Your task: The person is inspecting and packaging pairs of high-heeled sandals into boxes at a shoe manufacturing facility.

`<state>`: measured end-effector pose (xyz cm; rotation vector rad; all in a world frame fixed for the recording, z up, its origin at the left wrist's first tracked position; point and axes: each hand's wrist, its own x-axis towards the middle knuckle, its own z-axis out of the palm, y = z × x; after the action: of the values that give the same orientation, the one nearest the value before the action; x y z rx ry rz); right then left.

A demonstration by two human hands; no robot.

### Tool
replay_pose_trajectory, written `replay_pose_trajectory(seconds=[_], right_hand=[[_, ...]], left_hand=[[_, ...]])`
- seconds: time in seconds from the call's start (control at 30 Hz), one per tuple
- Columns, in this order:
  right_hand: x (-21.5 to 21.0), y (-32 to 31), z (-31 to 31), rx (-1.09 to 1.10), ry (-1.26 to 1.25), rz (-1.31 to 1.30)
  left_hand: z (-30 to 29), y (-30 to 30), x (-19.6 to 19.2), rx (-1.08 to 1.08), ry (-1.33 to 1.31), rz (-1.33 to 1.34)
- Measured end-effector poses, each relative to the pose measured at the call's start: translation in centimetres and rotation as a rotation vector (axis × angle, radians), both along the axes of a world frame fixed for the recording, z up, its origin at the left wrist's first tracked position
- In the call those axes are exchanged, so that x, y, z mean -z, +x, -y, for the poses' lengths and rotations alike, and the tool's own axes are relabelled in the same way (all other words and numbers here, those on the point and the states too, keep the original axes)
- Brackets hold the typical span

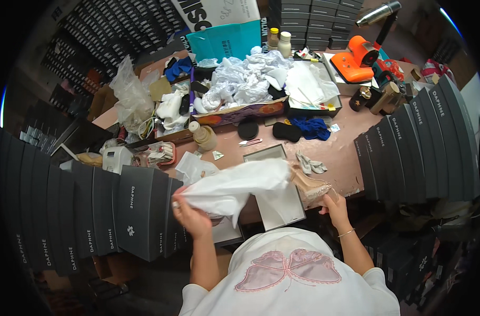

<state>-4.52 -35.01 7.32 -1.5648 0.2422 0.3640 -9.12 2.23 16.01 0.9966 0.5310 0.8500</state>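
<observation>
My left hand [192, 217] is closed on the end of a white sheet [235, 184], thin like tissue paper or a soft bag. The sheet stretches rightward as far as a beige, sparkly shoe [309, 184]. Closed round the back part of that shoe is my right hand [335, 208]. Whether the sheet touches the shoe's front or only lies beside it, I cannot tell. Below them lies an open grey shoe box [282, 208] with a pale inside, partly covered by the sheet. A crumpled grey-white cloth [311, 163] rests just beyond the shoe.
Dark shoe boxes [142, 210] line the left side, and more boxes [424, 142] the right. Farther back, a carton [240, 111] overflows with crumpled white paper. A glue bottle [203, 136], a black pad [286, 131], a blue cloth [313, 128] and an orange tool [353, 66] stand about.
</observation>
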Motion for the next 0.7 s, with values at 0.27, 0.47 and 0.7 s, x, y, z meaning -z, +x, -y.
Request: replay_pose_trajectory(seconds=[0.27, 0.47, 0.7], right_hand=[[-2.5, 2.6, -4.3, 0.195, 0.487, -0.086], [-4.4, 0.8, -5.0, 0.142, 0.589, -0.102], [-6.6, -1.1, -9.6, -0.099, -0.401, 0.729]], left_hand=[[13.0, 4.9, 11.6, 1.004, 0.550, -0.027], [12.9, 3.3, 14.8, 1.175, 0.059, -0.196], [11.7, 4.4, 8.3, 0.920, -0.702, -0.119]])
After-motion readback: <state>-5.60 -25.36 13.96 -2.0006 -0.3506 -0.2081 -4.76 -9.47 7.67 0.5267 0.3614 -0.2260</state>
